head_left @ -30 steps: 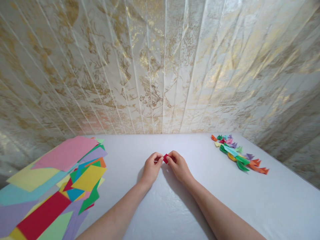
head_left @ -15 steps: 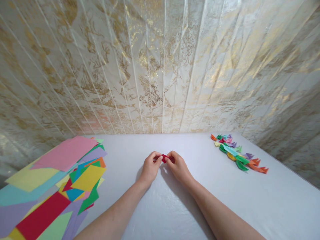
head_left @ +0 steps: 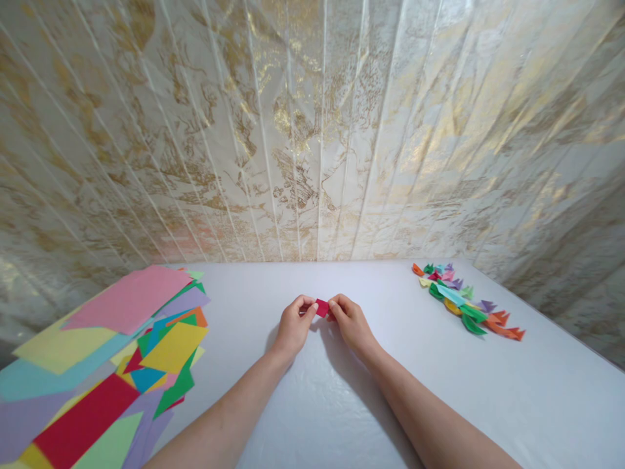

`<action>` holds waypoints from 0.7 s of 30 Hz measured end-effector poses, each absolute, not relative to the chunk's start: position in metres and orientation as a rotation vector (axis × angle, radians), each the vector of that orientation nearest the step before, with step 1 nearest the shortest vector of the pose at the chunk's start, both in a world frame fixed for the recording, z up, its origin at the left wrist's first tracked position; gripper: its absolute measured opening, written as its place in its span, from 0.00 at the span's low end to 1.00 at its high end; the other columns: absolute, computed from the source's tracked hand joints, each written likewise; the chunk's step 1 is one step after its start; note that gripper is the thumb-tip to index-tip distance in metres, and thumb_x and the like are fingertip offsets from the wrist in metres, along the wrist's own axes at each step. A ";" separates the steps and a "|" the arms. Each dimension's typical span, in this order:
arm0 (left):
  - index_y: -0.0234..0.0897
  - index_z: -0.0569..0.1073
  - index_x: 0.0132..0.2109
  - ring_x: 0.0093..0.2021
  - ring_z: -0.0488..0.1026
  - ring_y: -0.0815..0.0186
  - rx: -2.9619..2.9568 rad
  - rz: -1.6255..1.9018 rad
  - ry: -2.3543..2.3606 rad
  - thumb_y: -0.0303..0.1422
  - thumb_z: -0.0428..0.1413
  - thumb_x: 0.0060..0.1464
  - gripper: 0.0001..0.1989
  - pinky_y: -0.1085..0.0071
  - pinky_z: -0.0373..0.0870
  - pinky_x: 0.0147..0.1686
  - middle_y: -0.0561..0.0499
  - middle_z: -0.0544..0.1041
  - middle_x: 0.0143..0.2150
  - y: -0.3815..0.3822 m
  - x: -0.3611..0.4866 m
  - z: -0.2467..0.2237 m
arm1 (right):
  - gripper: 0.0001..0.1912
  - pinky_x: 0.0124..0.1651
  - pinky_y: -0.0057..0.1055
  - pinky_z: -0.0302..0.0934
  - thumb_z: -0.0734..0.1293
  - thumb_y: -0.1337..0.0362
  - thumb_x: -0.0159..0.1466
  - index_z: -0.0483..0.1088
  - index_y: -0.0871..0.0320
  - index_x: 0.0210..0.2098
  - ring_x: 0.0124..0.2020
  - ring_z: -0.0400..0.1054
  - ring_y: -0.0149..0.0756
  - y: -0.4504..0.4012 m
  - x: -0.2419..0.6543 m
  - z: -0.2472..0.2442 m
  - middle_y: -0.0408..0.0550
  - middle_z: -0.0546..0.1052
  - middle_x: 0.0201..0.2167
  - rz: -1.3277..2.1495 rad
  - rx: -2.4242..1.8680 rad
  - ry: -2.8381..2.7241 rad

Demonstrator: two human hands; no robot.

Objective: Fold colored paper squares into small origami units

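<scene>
A small folded piece of red paper (head_left: 322,307) is held between my two hands above the middle of the white table. My left hand (head_left: 295,326) pinches its left side between thumb and fingers. On the opposite side, the thumb and fingertips of my right hand (head_left: 349,320) close on the right edge. One flat face of the paper shows between the thumbs; its back and the fingers behind it are hidden.
Sheets of coloured paper lie piled at the left, with a pink sheet (head_left: 131,296), a yellow piece (head_left: 174,347) and a red sheet (head_left: 88,420) on top. Several folded paper shapes, including a green one (head_left: 472,320), line the right of the white table (head_left: 303,417). A gold-patterned curtain (head_left: 303,130) hangs behind.
My right hand has shifted slightly to the right, and more of the red paper's face now shows between the thumbs. My left hand stays almost where it was.
</scene>
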State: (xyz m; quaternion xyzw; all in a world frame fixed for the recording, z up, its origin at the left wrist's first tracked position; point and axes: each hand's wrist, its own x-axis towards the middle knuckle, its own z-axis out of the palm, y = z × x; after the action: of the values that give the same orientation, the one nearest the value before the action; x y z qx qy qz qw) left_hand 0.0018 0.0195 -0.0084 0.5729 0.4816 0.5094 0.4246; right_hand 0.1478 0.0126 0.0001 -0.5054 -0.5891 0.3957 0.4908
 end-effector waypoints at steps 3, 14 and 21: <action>0.37 0.73 0.32 0.32 0.72 0.66 1.399 1.285 1.203 0.38 0.56 0.50 0.08 0.70 0.68 0.37 0.52 0.77 0.30 0.020 0.001 -0.009 | 0.15 0.32 0.30 0.60 0.59 0.53 0.62 0.65 0.56 0.26 0.25 0.66 0.33 0.012 0.147 0.000 0.42 0.70 0.22 0.951 -1.242 -1.427; 0.36 0.74 0.33 0.33 0.71 0.66 1.332 1.291 1.132 0.39 0.58 0.50 0.10 0.71 0.68 0.38 0.52 0.76 0.31 0.024 0.002 -0.013 | 0.14 0.28 0.27 0.51 0.61 0.56 0.61 0.60 0.56 0.23 0.23 0.57 0.30 0.009 0.143 -0.003 0.38 0.64 0.19 0.863 -1.266 -1.596; 0.36 0.73 0.33 0.32 0.69 0.68 1.292 1.285 1.155 0.40 0.58 0.49 0.11 0.73 0.66 0.36 0.53 0.74 0.29 0.023 0.001 -0.009 | 0.17 0.27 0.27 0.50 0.59 0.55 0.63 0.59 0.56 0.22 0.22 0.55 0.30 0.007 0.141 0.000 0.38 0.63 0.19 0.890 -1.244 -1.617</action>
State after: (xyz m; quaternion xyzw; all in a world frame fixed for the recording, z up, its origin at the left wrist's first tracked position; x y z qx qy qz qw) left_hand 0.0015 0.0232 -0.0090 0.5278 0.4718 0.5251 0.4723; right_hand 0.1412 0.0066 0.0001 -0.5012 -0.6516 0.3588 0.4420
